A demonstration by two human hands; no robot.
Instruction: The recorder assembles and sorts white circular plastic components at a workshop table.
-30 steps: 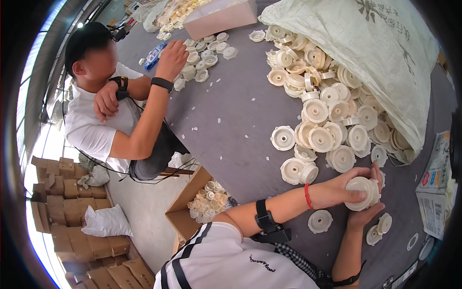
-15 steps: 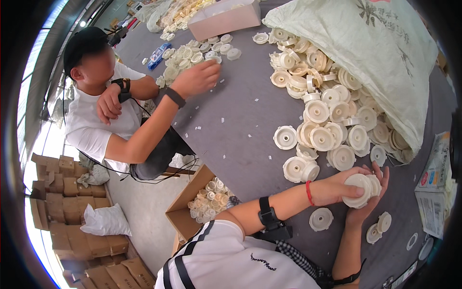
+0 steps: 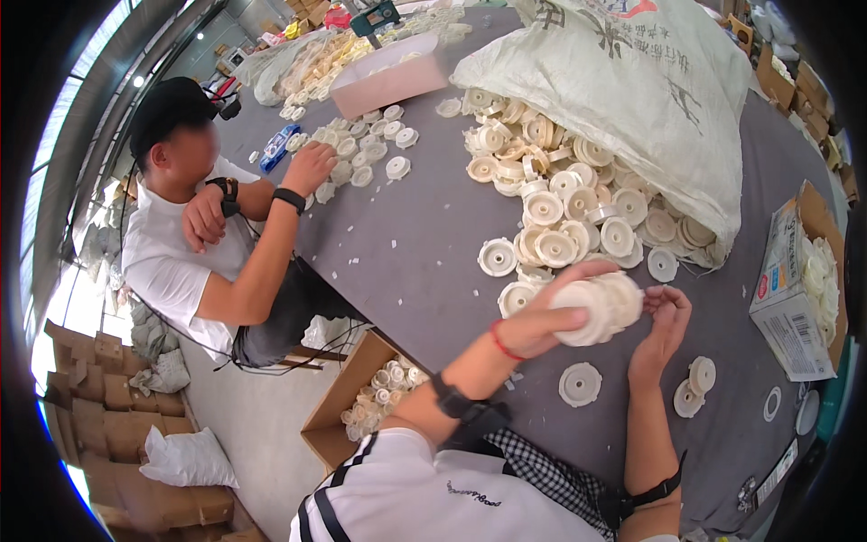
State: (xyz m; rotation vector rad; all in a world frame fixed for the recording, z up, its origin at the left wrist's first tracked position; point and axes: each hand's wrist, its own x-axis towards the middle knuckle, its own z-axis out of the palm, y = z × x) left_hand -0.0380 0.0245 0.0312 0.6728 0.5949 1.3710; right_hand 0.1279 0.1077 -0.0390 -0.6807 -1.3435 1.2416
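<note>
My left hand (image 3: 535,327), with a red cord on its wrist, grips a small stack of white round plastic discs (image 3: 582,312) with notched rims. The thumb lies across the front disc; the stack is slightly blurred. Just right of it is my right hand (image 3: 662,336), palm turned toward the stack, fingers half curled and parted, with nothing visible in it. Its fingertips come close to the stack's edge; whether they touch is unclear. Below the hands a single white disc (image 3: 580,385) lies flat on the grey table cover (image 3: 424,271). Two overlapping discs (image 3: 694,387) lie right of my right forearm.
A large heap of cream discs (image 3: 578,194) spills from a white woven sack (image 3: 632,99). On the right stands a carton (image 3: 795,298) of pale parts. Across the table a co-worker's hand (image 3: 310,169) touches a smaller pile. An open cardboard box (image 3: 330,411) of parts stands beside the table.
My left hand has moved left and up with the discs, away from my right hand, which no longer cups them. The co-worker's hand has drawn back to the smaller pile. The view has shifted.
</note>
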